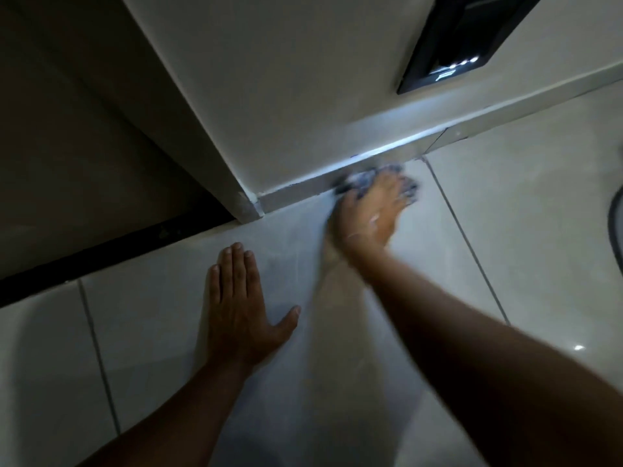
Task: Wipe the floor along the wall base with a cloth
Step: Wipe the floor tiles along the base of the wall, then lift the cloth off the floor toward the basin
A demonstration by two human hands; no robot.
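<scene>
My right hand (367,214) presses a dark blue-grey cloth (371,176) onto the pale floor tiles (505,230), right against the grey skirting (303,187) at the foot of the white wall (286,79). The hand and cloth are motion-blurred; most of the cloth is hidden under my fingers. My left hand (239,308) lies flat on the tiles nearer to me, palm down, fingers together and thumb out, holding nothing.
The wall ends in a corner (249,207) left of the cloth, with a dark doorway and black threshold strip (101,254) beyond. A black-framed device (451,42) hangs on the wall at the upper right. A dark curved object (615,224) shows at the right edge.
</scene>
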